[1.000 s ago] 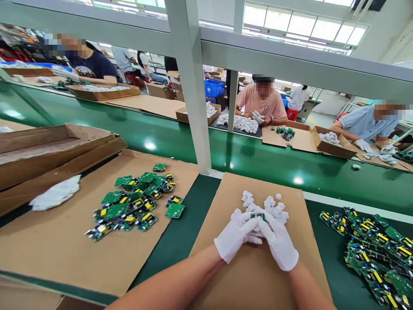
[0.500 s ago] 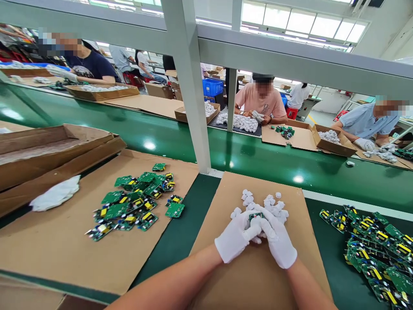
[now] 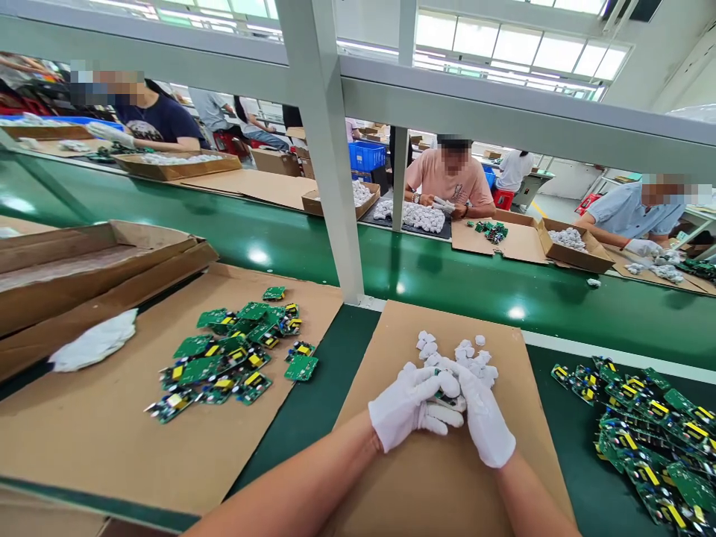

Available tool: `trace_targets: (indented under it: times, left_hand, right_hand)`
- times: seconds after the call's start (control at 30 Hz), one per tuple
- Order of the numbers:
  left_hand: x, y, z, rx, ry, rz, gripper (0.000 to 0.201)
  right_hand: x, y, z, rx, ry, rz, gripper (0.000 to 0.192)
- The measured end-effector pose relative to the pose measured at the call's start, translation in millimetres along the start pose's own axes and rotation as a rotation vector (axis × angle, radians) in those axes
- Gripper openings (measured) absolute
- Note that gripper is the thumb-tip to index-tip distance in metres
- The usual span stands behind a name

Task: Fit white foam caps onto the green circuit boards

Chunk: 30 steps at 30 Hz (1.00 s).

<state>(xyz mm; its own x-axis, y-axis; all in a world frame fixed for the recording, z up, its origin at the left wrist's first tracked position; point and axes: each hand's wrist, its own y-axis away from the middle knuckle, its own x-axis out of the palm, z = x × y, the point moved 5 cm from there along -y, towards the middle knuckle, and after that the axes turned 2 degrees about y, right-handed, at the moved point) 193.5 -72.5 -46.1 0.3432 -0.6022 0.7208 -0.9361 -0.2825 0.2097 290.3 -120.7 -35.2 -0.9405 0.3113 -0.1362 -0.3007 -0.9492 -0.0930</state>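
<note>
Since a second ago my two gloved hands have drawn closer together and the fingers have curled tighter, and the green circuit board that showed plainly between my fingertips is now nearly covered; my left hand (image 3: 411, 406) is clenched around it from the left, my right hand (image 3: 485, 418) wraps over from the right, thumbs meeting at the top; only a sliver of the small circuit board (image 3: 441, 391) peeps out between the fingers, so both hands are grasping that one piece, held just above the cardboard sheet (image 3: 447, 485) in front of me and touching the near edge of the heap of white plastic pieces (image 3: 464, 356).

I judge the step in hand to be pressing the board into, or together with, one of those white pieces, though whether a white piece is already in my palm I cannot tell; the next move calls for a firm, even squeeze with the thumbs, and for keeping the board square so it does not cock sideways.

Of the board's direction I can say little; the visible strip seems to run left to right between my hands, so its long axis probably lies across my body, roughly level; which face is up is hidden.

A pile of finished-looking green boards (image 3: 229, 358) lies well apart on the left cardboard; another pile of boards (image 3: 643, 432) lies on the green mat to my right.
</note>
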Motion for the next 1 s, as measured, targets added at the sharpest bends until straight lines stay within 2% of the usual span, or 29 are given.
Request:
trace_targets:
  times: [0.23, 0.43, 0.5, 0.67, 0.77, 0.87, 1.0]
  left_hand:
    - [-5.8, -3.0, 21.5, 0.061, 0.131, -0.027, 0.032]
    - [-4.2, -0.4, 22.6, 0.037, 0.131, -0.056, 0.030]
    - [-4.0, -0.7, 21.0, 0.031, 0.122, -0.052, 0.030]
    - [-4.4, -2.2, 20.0, -0.001, 0.109, -0.069, 0.029]
    - [-3.3, -1.5, 19.2, 0.004, 0.083, -0.087, 0.030]
    - [-0.1, -0.9, 17.9, 0.004, 0.050, -0.056, 0.028]
    - [1.4, -0.4, 10.8, 0.025, 0.069, -0.051, 0.025]
  right_hand:
    - [1.1, 0.6, 5.5, 0.026, 0.139, 0.006, 0.039]
    - [2.2, 2.4, 9.3, -0.053, 0.390, 0.002, 0.038]
    - [2.3, 2.1, 9.2, -0.054, 0.385, 0.022, 0.039]
    - [0.9, -0.1, 5.8, -0.030, 0.145, 0.066, 0.046]
    - [-0.4, 0.5, 2.8, -0.035, 0.226, 0.021, 0.042]
    - [1.2, 2.4, 2.3, -0.080, 0.351, -0.016, 0.039]
    - [1.7, 2.4, 2.5, -0.107, 0.268, -0.043, 0.041]
